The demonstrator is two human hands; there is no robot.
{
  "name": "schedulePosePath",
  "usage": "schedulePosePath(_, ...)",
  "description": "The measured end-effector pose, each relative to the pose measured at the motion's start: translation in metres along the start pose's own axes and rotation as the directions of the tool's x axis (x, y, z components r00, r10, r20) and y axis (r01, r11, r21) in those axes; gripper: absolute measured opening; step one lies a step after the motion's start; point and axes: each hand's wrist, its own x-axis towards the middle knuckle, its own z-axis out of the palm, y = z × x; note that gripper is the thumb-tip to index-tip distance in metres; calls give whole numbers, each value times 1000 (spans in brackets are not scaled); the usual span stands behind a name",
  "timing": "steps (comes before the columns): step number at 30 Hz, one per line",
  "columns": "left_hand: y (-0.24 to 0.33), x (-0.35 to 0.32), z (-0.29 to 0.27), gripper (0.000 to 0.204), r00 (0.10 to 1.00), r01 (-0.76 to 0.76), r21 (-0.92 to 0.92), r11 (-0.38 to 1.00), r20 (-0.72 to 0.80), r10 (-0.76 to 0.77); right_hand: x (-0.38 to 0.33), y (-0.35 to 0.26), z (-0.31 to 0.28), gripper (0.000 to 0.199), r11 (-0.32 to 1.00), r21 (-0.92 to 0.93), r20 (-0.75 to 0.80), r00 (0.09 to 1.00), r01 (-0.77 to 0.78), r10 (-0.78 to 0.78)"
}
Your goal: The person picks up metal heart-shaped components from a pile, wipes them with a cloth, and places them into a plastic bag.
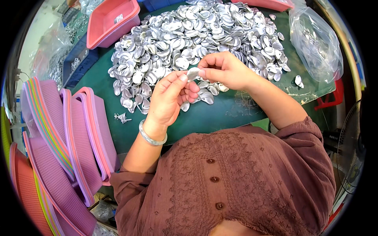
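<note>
In front of my chest, my left hand [167,96] pinches a small silvery petal-shaped piece [192,74] between thumb and forefinger. The thumb and forefinger of my right hand [228,70] close on the same piece from the other side. Its far edge is partly covered by my fingertips. Just beyond both hands spreads a large heap of similar silvery pieces [181,35], some with a small hole at one end. A few lie loose under my hands on the green tabletop [220,112].
Stacked pink baskets [112,21] and a blue tray [80,65] stand at the far left. Perforated purple baskets [84,145] crowd my left side. Thin metal bits [123,117] lie near the left edge. A clear plastic bag [317,45] sits at the far right, near two loose pieces [299,81].
</note>
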Motion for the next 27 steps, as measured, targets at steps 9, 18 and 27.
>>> schedulePosePath(9,-5,-1,-6,20,995,70,29,997,-78,-67,5,11,-11,13,926,-351,-83,980,142,-181)
schedulePosePath(18,-4,-1,-21,22,1000,18,-207,978,1,-19,2,20,-9,25,351,-882,208,927,316,-313)
schedulePosePath(27,-7,-1,-23,19,999,50,-279,959,12,-49,10,16,-13,15,643,-745,71,979,179,-190)
